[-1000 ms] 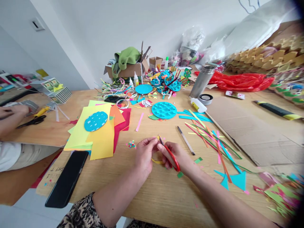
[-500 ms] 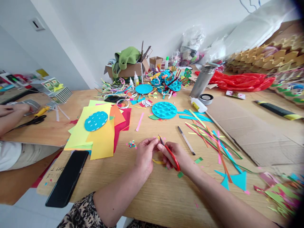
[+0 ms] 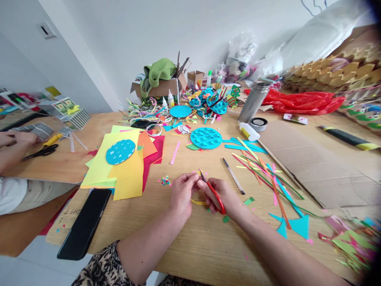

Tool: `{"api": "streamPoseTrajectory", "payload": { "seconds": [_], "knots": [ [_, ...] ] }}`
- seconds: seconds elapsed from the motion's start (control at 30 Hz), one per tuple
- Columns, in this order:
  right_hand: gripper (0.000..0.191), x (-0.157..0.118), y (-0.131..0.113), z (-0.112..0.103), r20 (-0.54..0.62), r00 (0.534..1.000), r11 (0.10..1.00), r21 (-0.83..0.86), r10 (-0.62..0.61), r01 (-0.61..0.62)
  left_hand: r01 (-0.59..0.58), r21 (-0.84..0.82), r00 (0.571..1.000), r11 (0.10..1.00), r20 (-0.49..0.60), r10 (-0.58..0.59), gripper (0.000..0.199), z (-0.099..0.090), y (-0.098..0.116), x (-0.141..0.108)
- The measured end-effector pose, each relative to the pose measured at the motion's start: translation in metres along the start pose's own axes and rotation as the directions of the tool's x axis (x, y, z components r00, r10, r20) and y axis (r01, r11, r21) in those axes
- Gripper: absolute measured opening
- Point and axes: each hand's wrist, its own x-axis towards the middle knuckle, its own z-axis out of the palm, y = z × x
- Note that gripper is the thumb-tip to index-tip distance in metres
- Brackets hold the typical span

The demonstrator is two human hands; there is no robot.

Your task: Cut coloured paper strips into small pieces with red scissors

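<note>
My left hand (image 3: 182, 194) is closed in a pinch on a narrow yellow paper strip (image 3: 199, 202), which curves down between my hands. My right hand (image 3: 222, 194) is wrapped round red-handled scissors (image 3: 216, 194), their blades pointing up and left beside my left fingertips. The blade tips look nearly together, close to the strip's upper end. Left of my hands lies a small cluster of coloured paper dots (image 3: 165, 180). Beyond them is a blue disc with raised bumps (image 3: 206, 138). A pen (image 3: 233, 176) lies to the right, and green paper scraps (image 3: 249, 201) lie near my right wrist.
Coloured paper sheets (image 3: 127, 178) bear a patterned blue oval (image 3: 120, 152). A phone (image 3: 84, 224) lies at the near left edge. Paper strips (image 3: 274, 178), cardboard (image 3: 321, 167), a glue bottle (image 3: 249, 132) and a steel flask (image 3: 254, 102) stand or lie right. A co-worker's hand (image 3: 22, 139) is far left.
My hands, the scissors and the strip hold almost the same position. At far left, the co-worker's hands and the grey striped piece by them have shifted slightly.
</note>
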Motion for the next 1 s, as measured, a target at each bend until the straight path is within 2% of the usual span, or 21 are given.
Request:
{"api": "streamPoseTrajectory", "payload": {
  "seconds": [0.33, 0.57, 0.73, 1.0],
  "knots": [
    [0.046, -0.001, -0.005, -0.003, -0.055, 0.998, 1.000, -0.005, 0.027, -0.028, 0.031, 0.017, 0.999, 0.999, 0.026, -0.031, 0.014, 0.001, 0.002, 0.003],
    [0.046, -0.003, -0.006, -0.005, -0.054, 0.997, 0.999, 0.000, 0.048, -0.048, 0.003, 0.055, 1.000, 0.998, 0.016, -0.004, 0.015, -0.003, 0.005, 0.006],
    [0.047, -0.006, -0.012, -0.008, -0.043, 0.999, 1.000, -0.012, 0.024, -0.024, 0.041, 0.104, 0.995, 0.994, 0.083, -0.050, 0.017, -0.008, 0.012, 0.011],
    [0.048, -0.008, -0.019, -0.012, 0.079, 0.997, 0.998, -0.057, 0.015, -0.010, 0.062, 0.140, 0.972, 0.988, 0.218, -0.091, 0.018, -0.020, 0.036, 0.025]
  ]
}}
